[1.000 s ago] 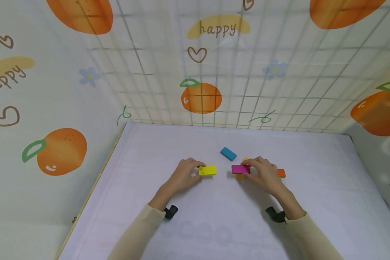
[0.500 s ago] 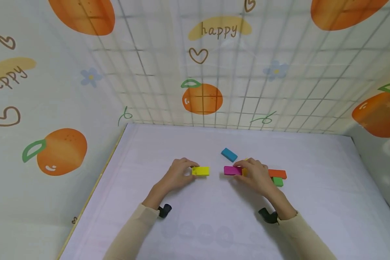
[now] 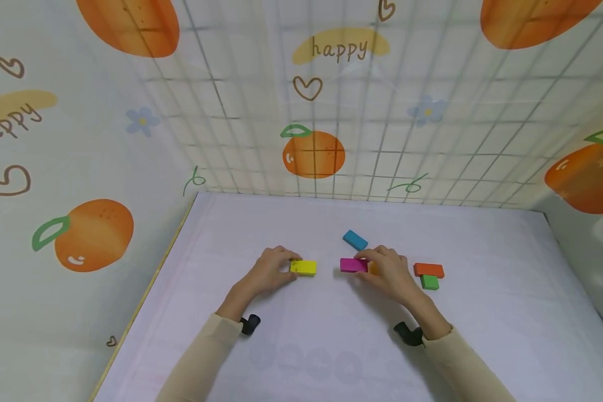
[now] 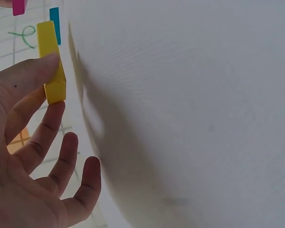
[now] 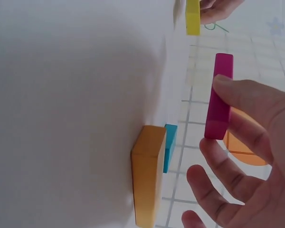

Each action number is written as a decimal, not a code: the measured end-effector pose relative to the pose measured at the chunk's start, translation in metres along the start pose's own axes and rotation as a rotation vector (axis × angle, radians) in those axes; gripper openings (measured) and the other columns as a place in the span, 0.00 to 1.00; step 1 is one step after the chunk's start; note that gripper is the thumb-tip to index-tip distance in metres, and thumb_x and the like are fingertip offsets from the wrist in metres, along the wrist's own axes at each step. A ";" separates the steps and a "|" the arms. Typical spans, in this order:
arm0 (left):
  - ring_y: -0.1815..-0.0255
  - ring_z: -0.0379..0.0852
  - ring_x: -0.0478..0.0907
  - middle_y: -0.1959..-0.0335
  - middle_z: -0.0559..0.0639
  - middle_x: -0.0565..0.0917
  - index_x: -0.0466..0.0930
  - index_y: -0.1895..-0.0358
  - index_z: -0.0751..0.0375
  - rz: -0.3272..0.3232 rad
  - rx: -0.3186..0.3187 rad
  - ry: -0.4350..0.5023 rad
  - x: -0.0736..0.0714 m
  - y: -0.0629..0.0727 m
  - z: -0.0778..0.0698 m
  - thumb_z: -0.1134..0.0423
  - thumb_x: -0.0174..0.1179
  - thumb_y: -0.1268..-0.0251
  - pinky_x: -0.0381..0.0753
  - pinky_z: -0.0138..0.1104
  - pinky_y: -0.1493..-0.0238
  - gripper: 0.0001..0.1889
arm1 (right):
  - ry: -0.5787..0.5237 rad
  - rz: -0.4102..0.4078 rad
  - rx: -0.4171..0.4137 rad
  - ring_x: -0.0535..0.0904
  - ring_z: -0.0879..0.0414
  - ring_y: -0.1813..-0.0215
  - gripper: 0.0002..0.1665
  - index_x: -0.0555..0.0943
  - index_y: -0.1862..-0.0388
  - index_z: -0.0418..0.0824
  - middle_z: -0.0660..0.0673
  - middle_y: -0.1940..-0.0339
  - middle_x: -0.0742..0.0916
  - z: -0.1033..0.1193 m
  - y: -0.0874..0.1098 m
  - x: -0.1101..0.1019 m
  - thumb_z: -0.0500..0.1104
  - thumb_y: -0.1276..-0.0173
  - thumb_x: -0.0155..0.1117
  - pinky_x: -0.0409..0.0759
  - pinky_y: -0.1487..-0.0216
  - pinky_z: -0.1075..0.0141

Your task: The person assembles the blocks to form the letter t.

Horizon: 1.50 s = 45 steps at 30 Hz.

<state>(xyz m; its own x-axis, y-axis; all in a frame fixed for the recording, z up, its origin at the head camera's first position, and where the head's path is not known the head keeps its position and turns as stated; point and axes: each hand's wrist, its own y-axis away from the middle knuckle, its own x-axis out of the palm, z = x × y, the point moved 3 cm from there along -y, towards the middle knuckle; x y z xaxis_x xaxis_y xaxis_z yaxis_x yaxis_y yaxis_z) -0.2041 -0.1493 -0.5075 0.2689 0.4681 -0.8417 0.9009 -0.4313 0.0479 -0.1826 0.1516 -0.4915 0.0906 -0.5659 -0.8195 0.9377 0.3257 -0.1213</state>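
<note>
My left hand (image 3: 269, 270) pinches a yellow block (image 3: 304, 268) between thumb and fingers. In the left wrist view the same yellow block (image 4: 51, 61) is held away from the white surface, its other fingers spread below. My right hand (image 3: 389, 272) pinches a magenta block (image 3: 353, 265); the right wrist view shows this magenta block (image 5: 220, 97) raised off the table. The two held blocks point toward each other with a gap between them. Partly behind the right hand lies an orange-yellow block (image 5: 149, 175), mostly hidden in the head view. A blue block (image 3: 355, 240) lies beyond the hands.
To the right of the right hand, a red-orange block (image 3: 429, 270) lies touching a green block (image 3: 430, 282). A white cloth covers the table (image 3: 301, 357). Printed curtains with oranges stand at the back and sides. Each wrist carries a black camera mount.
Both hands have moved left, each still holding its block. The red-orange and green blocks, earlier covered by the right hand and arm, are now uncovered.
</note>
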 end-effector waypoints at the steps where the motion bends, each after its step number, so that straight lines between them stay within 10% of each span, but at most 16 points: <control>1: 0.45 0.52 0.71 0.46 0.47 0.80 0.83 0.42 0.49 0.004 -0.004 0.001 0.000 0.000 0.001 0.59 0.72 0.40 0.69 0.46 0.44 0.21 | 0.000 -0.001 -0.003 0.75 0.48 0.49 0.22 0.84 0.47 0.50 0.48 0.57 0.82 0.000 -0.001 0.001 0.48 0.40 0.77 0.66 0.50 0.43; 45: 0.42 0.54 0.71 0.44 0.48 0.79 0.83 0.41 0.46 0.054 -0.075 -0.027 -0.001 -0.003 -0.001 0.58 0.70 0.37 0.70 0.51 0.43 0.20 | 0.044 0.075 0.065 0.74 0.51 0.53 0.19 0.85 0.49 0.55 0.52 0.61 0.82 0.025 -0.026 0.045 0.52 0.40 0.77 0.61 0.53 0.46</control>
<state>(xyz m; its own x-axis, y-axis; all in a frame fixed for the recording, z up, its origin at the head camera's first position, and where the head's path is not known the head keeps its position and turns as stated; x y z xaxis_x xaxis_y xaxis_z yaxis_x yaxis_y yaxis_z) -0.2066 -0.1473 -0.5065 0.3098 0.4245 -0.8508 0.9084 -0.3963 0.1330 -0.1943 0.0985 -0.5116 0.1479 -0.5071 -0.8491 0.9487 0.3154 -0.0232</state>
